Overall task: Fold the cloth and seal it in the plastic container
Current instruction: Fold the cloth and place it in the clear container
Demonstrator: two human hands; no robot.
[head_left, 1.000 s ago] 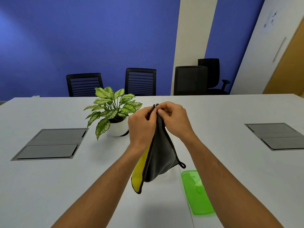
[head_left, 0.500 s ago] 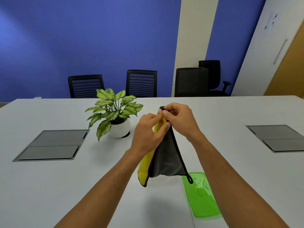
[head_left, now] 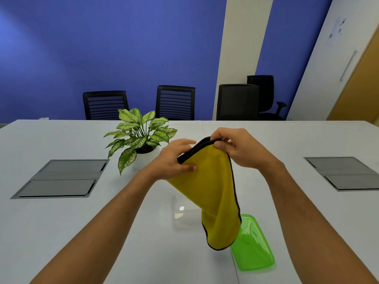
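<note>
Cloth hangs in the air above the table, yellow side toward the camera, black trim along its edges, its lower corner dangling just over the near end of the lid. It is held by its upper edge only. The right hand pinches the top corner between thumb and fingers; the left hand, just left of the cloth, grips the black edge with the thumb pressed on the yellow face and the other fingers spread behind. The cloth looks loosely doubled and draped, not a neat flat fold, so I judge the folding under way and unfinished. Left of the cloth's hanging tail, a clear container stands on the table, faint and hard to make out; it appears empty. The green lid lies flat on the table below and right of the cloth, off the container. Left to do, as I read it: finish the folds, lay the cloth inside, press the lid on
</note>
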